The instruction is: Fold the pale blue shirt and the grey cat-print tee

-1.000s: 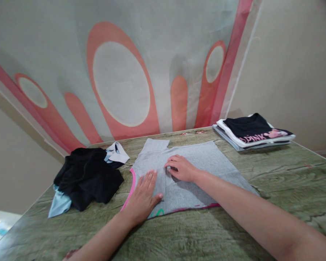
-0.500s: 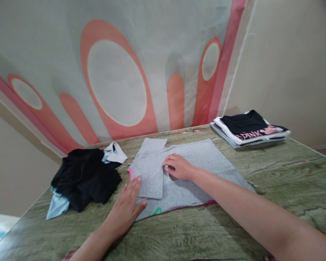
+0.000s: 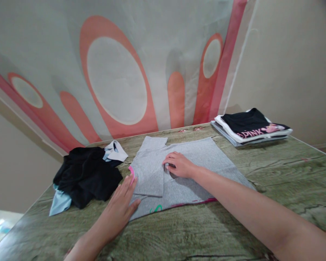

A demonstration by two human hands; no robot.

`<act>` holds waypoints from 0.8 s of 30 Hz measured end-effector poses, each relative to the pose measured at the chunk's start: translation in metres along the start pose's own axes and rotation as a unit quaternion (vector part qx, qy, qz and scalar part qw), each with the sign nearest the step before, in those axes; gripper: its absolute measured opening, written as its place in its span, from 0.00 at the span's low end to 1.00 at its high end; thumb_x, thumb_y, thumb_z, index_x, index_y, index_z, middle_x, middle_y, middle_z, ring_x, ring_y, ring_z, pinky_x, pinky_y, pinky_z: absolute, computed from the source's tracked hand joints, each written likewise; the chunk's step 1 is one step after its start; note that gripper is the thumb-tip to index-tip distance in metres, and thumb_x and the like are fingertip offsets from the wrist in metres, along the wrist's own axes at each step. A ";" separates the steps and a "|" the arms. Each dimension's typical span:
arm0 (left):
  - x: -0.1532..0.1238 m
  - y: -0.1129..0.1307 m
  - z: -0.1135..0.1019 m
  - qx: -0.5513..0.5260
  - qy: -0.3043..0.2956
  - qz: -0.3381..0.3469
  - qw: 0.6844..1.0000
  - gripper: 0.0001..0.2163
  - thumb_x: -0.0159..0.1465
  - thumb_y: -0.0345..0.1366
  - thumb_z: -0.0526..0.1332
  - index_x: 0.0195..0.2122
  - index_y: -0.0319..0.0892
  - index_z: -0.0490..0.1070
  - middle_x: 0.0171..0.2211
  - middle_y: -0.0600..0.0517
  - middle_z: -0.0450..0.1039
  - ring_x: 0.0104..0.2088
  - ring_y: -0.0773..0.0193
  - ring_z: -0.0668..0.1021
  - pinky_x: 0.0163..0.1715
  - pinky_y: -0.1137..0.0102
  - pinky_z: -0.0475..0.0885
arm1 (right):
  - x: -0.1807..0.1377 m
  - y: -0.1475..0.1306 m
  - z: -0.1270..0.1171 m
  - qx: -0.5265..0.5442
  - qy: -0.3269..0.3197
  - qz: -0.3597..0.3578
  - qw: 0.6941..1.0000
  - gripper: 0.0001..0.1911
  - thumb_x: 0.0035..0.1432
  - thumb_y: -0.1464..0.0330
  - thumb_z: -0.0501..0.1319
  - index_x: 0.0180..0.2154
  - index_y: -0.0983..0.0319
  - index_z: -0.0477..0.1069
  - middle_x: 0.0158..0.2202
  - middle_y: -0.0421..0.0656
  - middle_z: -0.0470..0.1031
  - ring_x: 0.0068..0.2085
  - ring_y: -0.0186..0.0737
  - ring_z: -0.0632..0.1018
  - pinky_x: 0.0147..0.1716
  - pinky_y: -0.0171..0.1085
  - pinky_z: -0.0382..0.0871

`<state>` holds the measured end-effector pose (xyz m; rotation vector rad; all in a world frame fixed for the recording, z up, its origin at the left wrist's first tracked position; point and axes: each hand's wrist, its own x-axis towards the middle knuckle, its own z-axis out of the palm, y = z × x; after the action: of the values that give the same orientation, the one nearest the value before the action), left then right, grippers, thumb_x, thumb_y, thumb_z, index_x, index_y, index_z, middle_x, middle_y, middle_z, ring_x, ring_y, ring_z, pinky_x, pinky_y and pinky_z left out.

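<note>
A grey T-shirt (image 3: 201,156) with a pink neckline lies on the table, its near side folded over so that one sleeve (image 3: 149,183) lies across the body. Bits of green and magenta print show along the near edge. My left hand (image 3: 122,199) rests flat at the neckline and near corner, fingers stretched out and thumb apart. On the middle of the shirt, beside the sleeve's hem, sits my right hand (image 3: 179,165). Its fingers are bent and touch the cloth, with a gap between thumb and fingers.
To the left lies a loose heap of black clothing (image 3: 87,177) with light blue cloth (image 3: 60,201) and a white collar (image 3: 118,152). A stack of folded shirts (image 3: 255,127) stands at the back right of the wood-patterned table (image 3: 288,174). A patterned sheet (image 3: 160,36) hangs behind.
My left hand has slid slightly left and towards me along the neckline, uncovering more of the pink edge. The right hand stays in place on the shirt.
</note>
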<state>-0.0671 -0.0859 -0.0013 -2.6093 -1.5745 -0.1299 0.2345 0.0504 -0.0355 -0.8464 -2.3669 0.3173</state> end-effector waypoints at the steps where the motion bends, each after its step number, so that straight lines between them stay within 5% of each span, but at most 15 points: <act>1: 0.008 0.007 -0.003 -0.013 0.005 0.011 1.000 0.29 0.71 0.43 0.48 0.70 0.42 0.41 0.70 0.42 0.43 0.68 0.50 0.51 0.64 0.52 0.56 | 0.000 0.000 0.000 -0.001 -0.001 0.000 1.000 0.12 0.61 0.69 0.61 0.46 0.56 0.74 0.44 0.44 0.73 0.48 0.43 0.70 0.48 0.43 0.62; 5: 0.031 0.019 -0.008 -0.057 0.028 0.020 0.998 0.23 0.71 0.37 0.45 0.67 0.40 0.51 0.68 0.43 0.52 0.67 0.55 0.57 0.64 0.56 0.56 | 0.000 -0.001 -0.001 -0.006 -0.001 0.003 1.000 0.12 0.61 0.69 0.61 0.46 0.57 0.74 0.44 0.44 0.74 0.48 0.43 0.70 0.48 0.43 0.62; 10: 0.025 -0.007 -0.013 -0.137 0.069 -0.115 0.981 0.17 0.69 0.44 0.50 0.47 0.40 0.71 0.46 0.44 0.74 0.49 0.54 0.75 0.51 0.59 0.70 | 0.000 0.001 0.000 -0.002 -0.003 0.002 1.000 0.11 0.61 0.69 0.61 0.46 0.57 0.74 0.45 0.44 0.73 0.48 0.43 0.70 0.48 0.43 0.62; 15: 0.016 -0.017 -0.020 -0.229 -0.037 -0.175 0.957 0.14 0.62 0.48 0.57 0.36 0.42 0.73 0.32 0.52 0.73 0.34 0.59 0.77 0.36 0.67 0.72 | -0.001 0.004 0.003 0.007 0.001 -0.003 1.000 0.12 0.60 0.69 0.61 0.46 0.56 0.74 0.44 0.44 0.73 0.48 0.44 0.70 0.48 0.43 0.62; 24: 0.018 -0.009 -0.022 -0.249 -0.026 -0.180 0.951 0.08 0.59 0.42 0.58 0.29 0.44 0.67 0.26 0.56 0.67 0.29 0.62 0.73 0.29 0.72 0.65 | -0.001 0.003 0.002 0.003 0.002 -0.004 1.000 0.12 0.60 0.70 0.61 0.46 0.56 0.74 0.44 0.44 0.74 0.47 0.44 0.70 0.48 0.43 0.62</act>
<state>-0.0672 -0.0681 0.0226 -2.6300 -2.2800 -0.5543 0.2353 0.0520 -0.0382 -0.8339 -2.3642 0.3203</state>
